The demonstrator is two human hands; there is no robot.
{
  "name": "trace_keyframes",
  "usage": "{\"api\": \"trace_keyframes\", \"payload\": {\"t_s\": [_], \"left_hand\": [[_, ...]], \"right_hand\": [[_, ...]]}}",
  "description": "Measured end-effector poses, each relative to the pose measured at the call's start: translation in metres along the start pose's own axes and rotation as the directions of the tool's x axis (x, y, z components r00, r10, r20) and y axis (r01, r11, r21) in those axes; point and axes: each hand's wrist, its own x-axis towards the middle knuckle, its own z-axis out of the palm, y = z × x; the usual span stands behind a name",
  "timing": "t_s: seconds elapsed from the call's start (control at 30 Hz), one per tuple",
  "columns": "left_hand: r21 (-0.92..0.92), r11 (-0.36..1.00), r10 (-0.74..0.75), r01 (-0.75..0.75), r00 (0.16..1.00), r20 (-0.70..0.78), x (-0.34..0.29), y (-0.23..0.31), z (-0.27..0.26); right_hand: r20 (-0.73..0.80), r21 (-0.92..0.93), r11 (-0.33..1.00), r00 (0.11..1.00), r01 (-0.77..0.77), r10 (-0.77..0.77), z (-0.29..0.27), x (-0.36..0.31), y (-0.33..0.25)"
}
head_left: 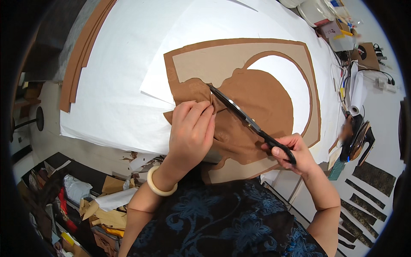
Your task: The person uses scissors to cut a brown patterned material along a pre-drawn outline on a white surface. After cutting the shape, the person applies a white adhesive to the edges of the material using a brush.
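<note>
Large black-handled scissors (239, 112) are gripped by my right hand (295, 153), their blades pointing up and left across brown fabric (261, 96). The blade tips lie at a fold in the fabric, close to my left fingers. My left hand (195, 132) pinches a bunched part of the same brown fabric. Around it lies a beige panel (282, 51) with a brown border, and a curved opening on its right shows white beneath. Part of the fabric under my left hand is hidden.
White paper (115, 85) covers the table. Brown strips (83, 60) lie along its left edge. At the right are a white paper roll (356, 96), an iron (358, 141) and dark patterned strips (361, 214). Scraps (111, 214) are piled at the lower left.
</note>
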Motion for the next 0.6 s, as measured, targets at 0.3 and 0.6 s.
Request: {"api": "trace_keyframes", "payload": {"t_s": [0.3,0.6], "left_hand": [[0.026,0.999,0.021,-0.021,1.0,-0.004,-0.001,-0.001,0.0],[0.043,0.998,0.05,-0.05,0.999,0.005,-0.001,-0.002,0.0]], "right_hand": [[0.003,-0.212,0.977,1.0,0.006,-0.006,-0.021,0.009,-0.026],[0.008,-0.282,0.959,1.0,0.03,-0.029,-0.028,0.015,-0.032]]}}
